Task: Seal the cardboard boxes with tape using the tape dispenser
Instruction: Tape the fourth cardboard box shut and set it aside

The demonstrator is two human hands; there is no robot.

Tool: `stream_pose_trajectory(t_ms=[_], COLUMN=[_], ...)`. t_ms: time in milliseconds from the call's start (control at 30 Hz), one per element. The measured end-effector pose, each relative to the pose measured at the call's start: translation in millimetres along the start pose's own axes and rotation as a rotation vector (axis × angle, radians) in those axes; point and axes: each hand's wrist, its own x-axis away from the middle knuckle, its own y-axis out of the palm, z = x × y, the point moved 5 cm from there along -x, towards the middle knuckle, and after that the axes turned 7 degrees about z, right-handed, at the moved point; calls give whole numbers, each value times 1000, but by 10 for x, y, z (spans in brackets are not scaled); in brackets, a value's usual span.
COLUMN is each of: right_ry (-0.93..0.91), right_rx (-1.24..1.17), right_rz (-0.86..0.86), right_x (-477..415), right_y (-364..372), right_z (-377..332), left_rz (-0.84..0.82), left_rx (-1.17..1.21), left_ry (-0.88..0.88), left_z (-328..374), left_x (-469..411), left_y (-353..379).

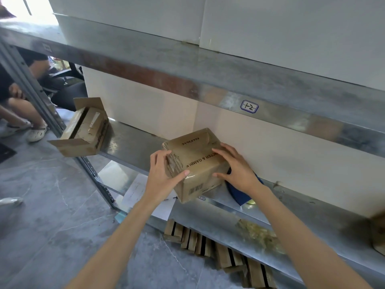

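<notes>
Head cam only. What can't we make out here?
- Blue object: head view, mostly hidden behind right hand and cardboard box; dispenser unconfirmed.
- Box print: head view, partly covered by right hand's fingers.
- Brown object at right edge: head view, cropped by frame, blurred.

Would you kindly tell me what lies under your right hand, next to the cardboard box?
A dark blue object lies there on the metal shelf, beside the cardboard box; the right hand covers most of it, so its kind is unclear.
</notes>
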Motion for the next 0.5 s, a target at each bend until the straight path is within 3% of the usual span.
stream_pose_trajectory(t_ms=[100, 333, 500], right_ry=[-16, -25, -73], right_rx=[-160, -149, -112], right_rz=[109, 239, 74], right_x=[100, 194, 61], right_y=[2, 12, 173], right_z=[-9, -68, -163], left_rz=[-54, -143, -137], left_rx=[-3, 15, -76], left_ry=[-37, -89, 43], left_z=[-24, 20, 120], left_x=[-105, -196, -106], left_y=[-68, 12, 167])
